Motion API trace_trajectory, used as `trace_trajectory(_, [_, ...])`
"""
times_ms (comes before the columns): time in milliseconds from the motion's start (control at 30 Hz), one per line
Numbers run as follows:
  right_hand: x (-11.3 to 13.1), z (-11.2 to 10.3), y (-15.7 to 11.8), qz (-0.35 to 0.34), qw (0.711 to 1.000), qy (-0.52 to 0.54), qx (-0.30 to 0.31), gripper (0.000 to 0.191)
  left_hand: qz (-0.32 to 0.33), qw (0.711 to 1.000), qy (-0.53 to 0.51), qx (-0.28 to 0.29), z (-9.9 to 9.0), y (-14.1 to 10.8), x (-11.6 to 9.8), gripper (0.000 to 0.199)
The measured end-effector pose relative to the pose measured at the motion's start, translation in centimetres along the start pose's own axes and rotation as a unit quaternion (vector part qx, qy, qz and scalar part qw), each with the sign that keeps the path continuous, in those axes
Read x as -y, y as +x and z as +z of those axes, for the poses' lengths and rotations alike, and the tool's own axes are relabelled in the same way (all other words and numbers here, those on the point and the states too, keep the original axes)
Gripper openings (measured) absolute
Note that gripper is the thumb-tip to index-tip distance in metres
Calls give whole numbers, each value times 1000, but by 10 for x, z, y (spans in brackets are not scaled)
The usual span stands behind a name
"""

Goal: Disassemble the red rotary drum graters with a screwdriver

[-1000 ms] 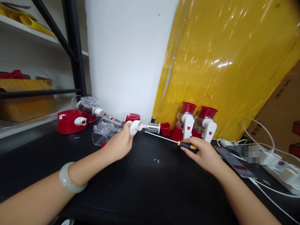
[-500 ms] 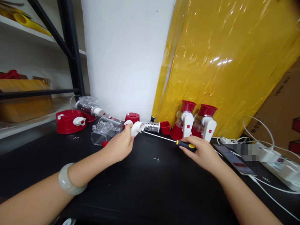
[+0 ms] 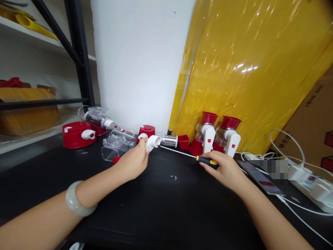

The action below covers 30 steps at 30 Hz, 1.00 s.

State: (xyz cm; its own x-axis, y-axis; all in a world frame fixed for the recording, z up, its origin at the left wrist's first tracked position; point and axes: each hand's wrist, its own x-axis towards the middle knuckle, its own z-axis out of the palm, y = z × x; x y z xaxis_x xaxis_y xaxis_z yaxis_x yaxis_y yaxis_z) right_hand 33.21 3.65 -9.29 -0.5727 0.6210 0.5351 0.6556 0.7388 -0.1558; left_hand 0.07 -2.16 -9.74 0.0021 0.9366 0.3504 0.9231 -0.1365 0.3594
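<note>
Held in my left hand (image 3: pixel 136 159) is a white plastic crank handle (image 3: pixel 153 142), its round hollow end facing right. My right hand (image 3: pixel 223 168) grips the dark and yellow handle of a screwdriver (image 3: pixel 208 161). The screwdriver's thin shaft reaches left, with its tip at the hollow end of the white part; whether it touches is too small to tell. Just behind lies a metal grater drum (image 3: pixel 169 140), beside a red plastic hopper piece (image 3: pixel 183 142). A red base (image 3: pixel 147 130) and a clear plastic housing (image 3: pixel 118 142) stand close to my left hand.
Two rotary graters (image 3: pixel 205 133) stand upright at the back right. A phone (image 3: pixel 261 177), white cables and a power strip (image 3: pixel 316 192) lie on the right. A large red base (image 3: pixel 78 135) sits at the left near the shelf. Small screws (image 3: pixel 173 177) lie on the black table (image 3: pixel 161 211).
Almost nothing differs. Both hands keep their hold, and the screwdriver and the white crank handle stay in nearly the same place.
</note>
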Motion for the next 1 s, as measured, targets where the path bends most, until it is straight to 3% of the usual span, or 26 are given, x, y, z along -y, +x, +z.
trace_trajectory(1000, [5,-4,1,4,1000,-7,13,18,5,1000,14,3,4,0,3,40])
